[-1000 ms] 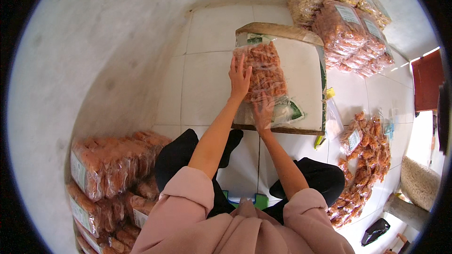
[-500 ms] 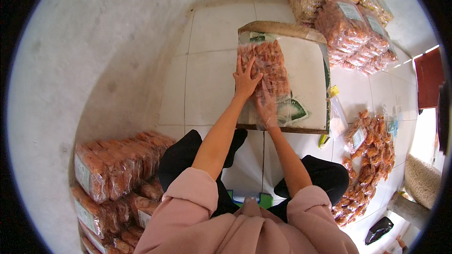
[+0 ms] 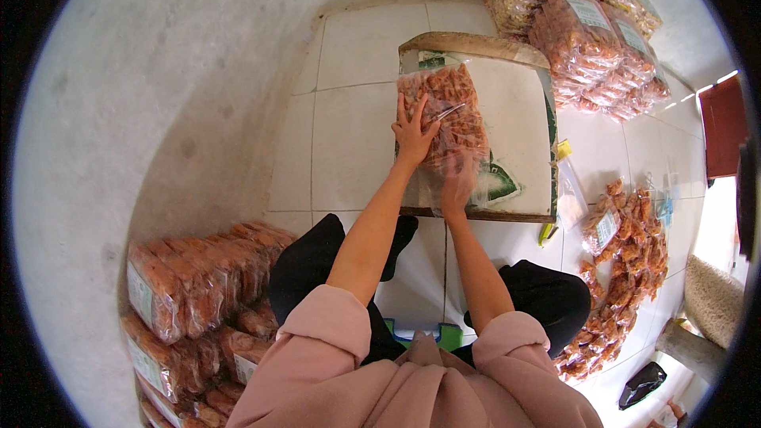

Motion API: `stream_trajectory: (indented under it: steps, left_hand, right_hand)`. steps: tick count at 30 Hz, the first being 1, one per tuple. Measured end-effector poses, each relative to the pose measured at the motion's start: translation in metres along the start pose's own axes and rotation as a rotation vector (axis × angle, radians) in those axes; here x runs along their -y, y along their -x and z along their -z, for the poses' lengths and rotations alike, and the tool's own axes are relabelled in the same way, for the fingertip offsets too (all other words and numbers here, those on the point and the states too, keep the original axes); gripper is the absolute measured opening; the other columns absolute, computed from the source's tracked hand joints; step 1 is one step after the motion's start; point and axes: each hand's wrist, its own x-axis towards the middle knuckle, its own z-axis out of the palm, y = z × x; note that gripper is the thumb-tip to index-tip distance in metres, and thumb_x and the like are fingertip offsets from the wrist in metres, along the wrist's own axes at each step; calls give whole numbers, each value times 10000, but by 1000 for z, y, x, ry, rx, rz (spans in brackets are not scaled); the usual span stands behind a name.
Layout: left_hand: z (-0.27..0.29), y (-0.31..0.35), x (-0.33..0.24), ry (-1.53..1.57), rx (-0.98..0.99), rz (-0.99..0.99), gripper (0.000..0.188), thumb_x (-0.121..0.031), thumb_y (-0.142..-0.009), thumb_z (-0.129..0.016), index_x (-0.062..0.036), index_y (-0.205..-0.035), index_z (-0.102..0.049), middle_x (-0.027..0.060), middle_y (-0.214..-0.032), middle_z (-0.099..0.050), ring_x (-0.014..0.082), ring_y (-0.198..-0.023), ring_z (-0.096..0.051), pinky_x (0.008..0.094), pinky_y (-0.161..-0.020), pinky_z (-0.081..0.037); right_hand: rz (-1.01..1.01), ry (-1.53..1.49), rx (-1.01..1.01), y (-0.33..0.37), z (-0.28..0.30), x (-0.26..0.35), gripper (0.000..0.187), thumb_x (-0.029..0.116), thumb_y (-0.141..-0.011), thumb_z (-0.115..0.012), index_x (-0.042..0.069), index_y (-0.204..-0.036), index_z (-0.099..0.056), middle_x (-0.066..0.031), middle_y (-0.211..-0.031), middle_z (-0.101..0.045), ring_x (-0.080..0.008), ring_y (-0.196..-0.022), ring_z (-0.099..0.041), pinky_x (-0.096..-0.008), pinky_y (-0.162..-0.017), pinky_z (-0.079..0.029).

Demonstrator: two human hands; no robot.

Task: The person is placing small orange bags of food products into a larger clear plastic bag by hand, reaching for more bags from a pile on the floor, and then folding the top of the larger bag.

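Note:
A clear plastic bag filled with reddish-brown snack pieces (image 3: 458, 103) lies flat on a low white-topped wooden table (image 3: 519, 135). My left hand (image 3: 412, 135) rests on the bag's left side, its fingers spread over the plastic. Inside the bag's loose near end is my right hand (image 3: 458, 182), seen through the clear film. Its fingers reach toward the lower edge of the snacks and look stretched out, though the plastic blurs them.
Packed snack bags (image 3: 198, 285) are stacked at the lower left, beside the wall. More bags (image 3: 583, 47) pile up at the far right. Loose brown snacks (image 3: 614, 293) and a labelled bag (image 3: 602, 226) lie on the right floor. A yellow-green tool (image 3: 547, 232) sits by the table's near right corner.
My right hand has turned and shifted slightly right within the bag's near end. The left hand stays on the bag, and the plastic over the snacks has creased.

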Motion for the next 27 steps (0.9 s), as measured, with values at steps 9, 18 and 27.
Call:
stream_trajectory:
  steps: [9, 18, 27]
  left_hand:
    - [-2, 1, 0, 12, 5, 49, 541, -424, -849, -527, -303, -1343, -342, 108, -1467, -36, 362, -1247, -179, 467, -951, -198]
    - [-6, -1, 1, 9, -7, 35, 553, -412, -844, -535, -309, -1347, -329, 135, -1462, -47, 325, -1275, -180, 484, -960, -192]
    - [1, -12, 5, 33, -129, 39, 417, -370, -916, -405, -310, -1326, -365, 119, -1456, -88, 380, -1255, -184, 508, -990, -185]
  right_hand:
    - [129, 29, -23, 12, 1, -17, 292, 211, -927, -382, -18, -1040, -522, -218, -1064, -514, -411, -1035, -439, -465, -914, -314]
    - [277, 118, -89, 12, 6, -29, 179, 95, -879, -439, -20, -995, -512, -190, -1022, -518, -379, -986, -476, -423, -855, -377]
    - [165, 5, -131, 36, 20, -17, 298, 141, -823, -588, -29, -1035, -465, -181, -1032, -470, -325, -920, -458, -401, -771, -407]
